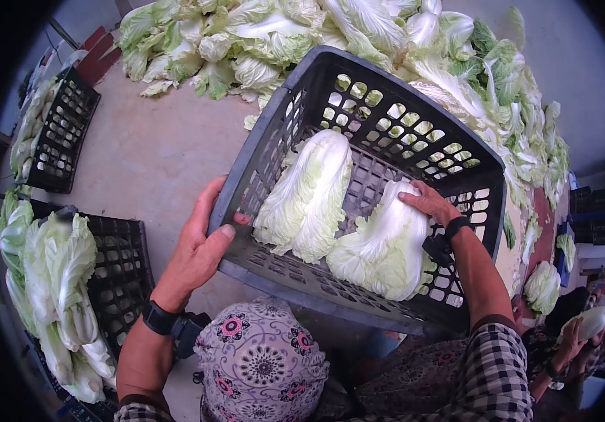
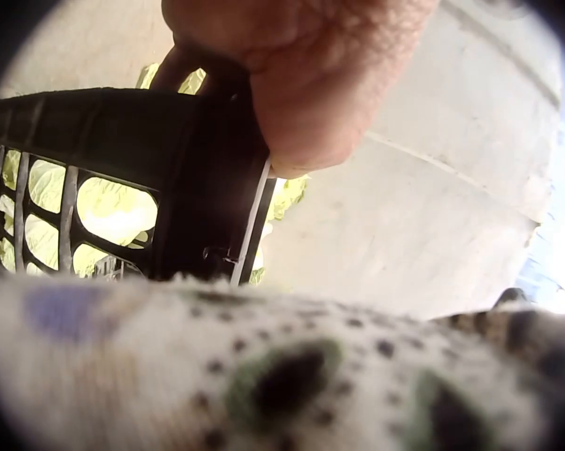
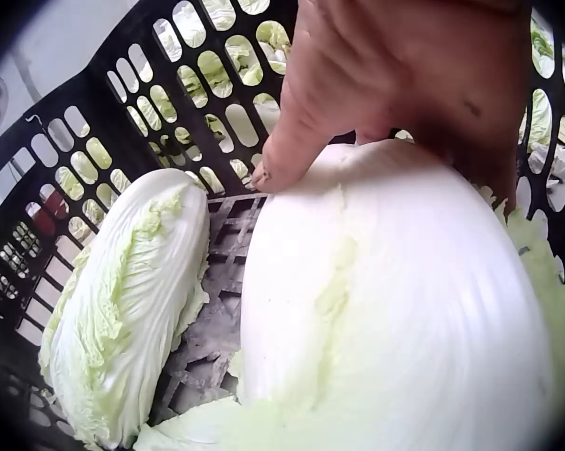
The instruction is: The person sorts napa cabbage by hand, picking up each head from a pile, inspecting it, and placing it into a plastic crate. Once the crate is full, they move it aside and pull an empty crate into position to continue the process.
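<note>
A black plastic crate (image 1: pixel 302 288) with slotted walls is tilted in front of the person. My left hand (image 1: pixel 200 243) grips its left rim, thumb over the edge; a fingertip shows inside through the wall. Within the crate lie two napa cabbages. My right hand (image 1: pixel 435 204) holds the right napa cabbage (image 1: pixel 387 243) at its white stem end, thumb and fingers spread round it. The left napa cabbage (image 1: pixel 307 197) lies apart from the hand, with a strip of crate floor between them. In the right wrist view the held napa cabbage (image 3: pixel 395 301) fills the foreground.
A big heap of napa cabbages (image 1: pixel 267 42) spreads beyond the crate. At left stand two more black crates, a near crate (image 1: pixel 121 253) and a far crate (image 1: pixel 70 130), both loaded. Another person's hand (image 1: pixel 571 344) holds a cabbage at lower right. A patterned head covering (image 1: pixel 263 359) shows below.
</note>
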`<action>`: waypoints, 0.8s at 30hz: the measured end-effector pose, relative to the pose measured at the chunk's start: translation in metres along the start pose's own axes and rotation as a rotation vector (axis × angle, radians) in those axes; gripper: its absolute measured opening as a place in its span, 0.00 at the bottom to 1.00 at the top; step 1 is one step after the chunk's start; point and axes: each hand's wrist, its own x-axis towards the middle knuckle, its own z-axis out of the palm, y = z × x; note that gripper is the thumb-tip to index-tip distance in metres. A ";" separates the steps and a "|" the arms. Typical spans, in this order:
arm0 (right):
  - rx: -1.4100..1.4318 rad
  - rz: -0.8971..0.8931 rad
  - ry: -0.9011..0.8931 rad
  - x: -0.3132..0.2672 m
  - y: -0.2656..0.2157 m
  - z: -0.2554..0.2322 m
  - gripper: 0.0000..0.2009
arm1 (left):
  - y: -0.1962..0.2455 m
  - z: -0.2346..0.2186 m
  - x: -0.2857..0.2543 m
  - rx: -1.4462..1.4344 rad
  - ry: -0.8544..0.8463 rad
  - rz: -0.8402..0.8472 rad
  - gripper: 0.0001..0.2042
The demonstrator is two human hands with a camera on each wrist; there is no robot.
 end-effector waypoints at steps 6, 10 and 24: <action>0.024 -0.103 -0.002 -0.014 -0.005 -0.012 0.45 | -0.002 0.001 -0.001 -0.013 0.013 0.005 0.30; 0.104 -0.092 -0.137 -0.049 -0.043 -0.010 0.43 | -0.004 0.002 -0.001 -0.044 0.013 0.001 0.30; -0.259 -0.611 0.425 -0.277 -0.167 -0.056 0.47 | -0.023 0.002 0.002 -0.079 0.051 -0.023 0.27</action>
